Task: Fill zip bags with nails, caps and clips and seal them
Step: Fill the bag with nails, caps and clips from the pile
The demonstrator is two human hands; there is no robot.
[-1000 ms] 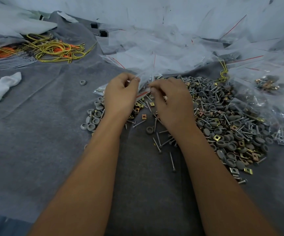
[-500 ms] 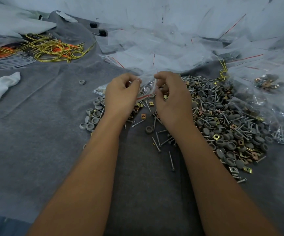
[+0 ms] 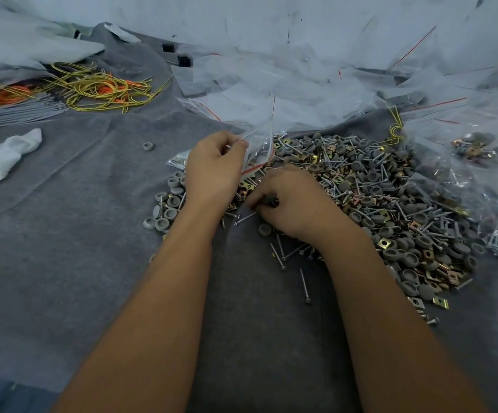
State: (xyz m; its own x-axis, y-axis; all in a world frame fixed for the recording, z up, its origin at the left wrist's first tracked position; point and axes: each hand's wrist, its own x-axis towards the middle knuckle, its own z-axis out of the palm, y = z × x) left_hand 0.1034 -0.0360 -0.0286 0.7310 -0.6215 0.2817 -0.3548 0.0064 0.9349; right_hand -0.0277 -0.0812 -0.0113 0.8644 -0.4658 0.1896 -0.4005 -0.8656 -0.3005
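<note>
We see the left hand (image 3: pixel 213 171) raised a little over the grey felt-covered tabletop (image 3: pixel 62 234), its grip pinched shut on the upper edge of a clear zip bag (image 3: pixel 258 147) with a red seal line; the bag hangs open beside the thumb, and whether anything lies inside it we cannot make out. The right hand (image 3: pixel 292 201) rests low on the near edge of the heap of parts (image 3: pixel 390 204), fingers curled down among the pieces; they hide what is under them, so we cannot tell whether that grip has closed on anything.

The heap mixes grey caps, brass-coloured clips and nails, spreading to the right of both hands. A smaller cluster of grey caps (image 3: pixel 167 204) lies just left of the left wrist, partly covered by it. A few loose nails (image 3: pixel 304 284) lie on the felt between the forearms.

Behind, a pile of empty zip bags (image 3: pixel 286 84) is crumpled and blurred. Filled bags (image 3: pixel 474 150) sit at the right edge, cut off by the frame. Yellow wire loops (image 3: pixel 104 90) lie far left.
</note>
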